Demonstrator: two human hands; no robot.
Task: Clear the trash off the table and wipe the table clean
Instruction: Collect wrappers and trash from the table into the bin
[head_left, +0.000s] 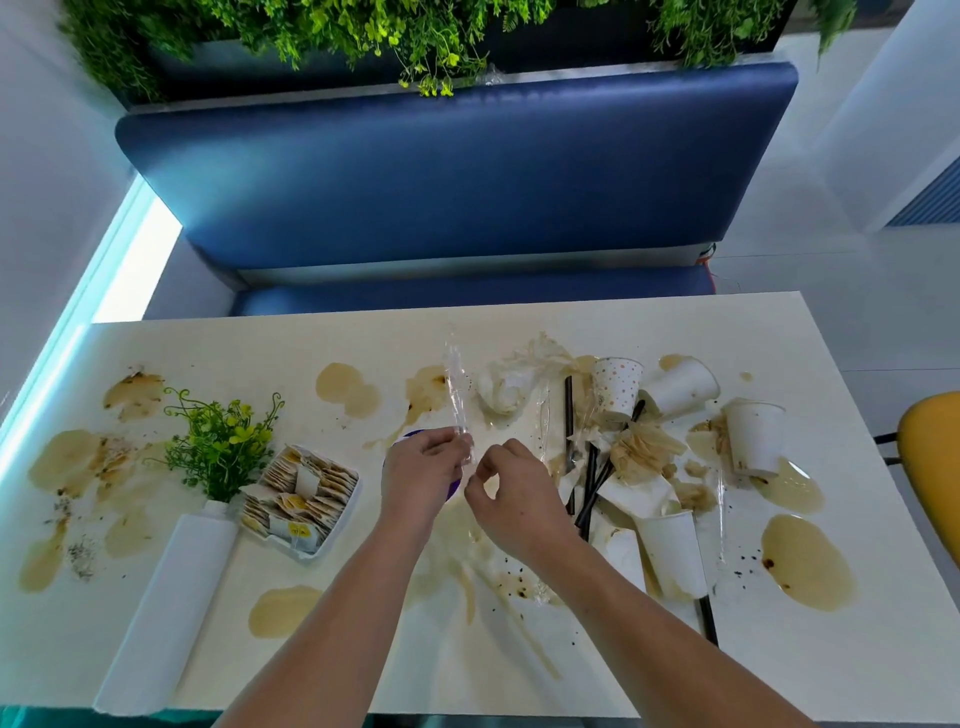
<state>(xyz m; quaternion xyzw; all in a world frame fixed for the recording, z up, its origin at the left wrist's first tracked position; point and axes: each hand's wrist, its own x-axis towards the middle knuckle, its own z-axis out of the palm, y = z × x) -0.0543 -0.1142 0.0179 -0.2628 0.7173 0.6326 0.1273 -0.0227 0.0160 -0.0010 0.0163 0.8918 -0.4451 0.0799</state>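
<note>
My left hand (422, 474) pinches the lower end of a clear plastic straw wrapper (456, 400) that stands up from its fingers over the white table (363, 649). My right hand (511, 493) hovers just right of it with fingers curled, holding nothing I can make out. Under my left hand a purple-edged round object (402, 441) peeks out. Trash lies to the right: a dotted paper cup (617, 387), toppled white paper cups (680, 387) (754, 436) (674, 553), black straws (589, 483), crumpled tissue (501, 392) and wet brown paper (644, 449). Brown spill stains (347, 388) cover the table.
A white vase (171, 597) of green and yellow artificial flowers lies at the left, beside a white tray of tea sachets (301, 493). A blue bench seat (457, 171) runs behind the table. A yellow chair (932, 467) stands at the right edge.
</note>
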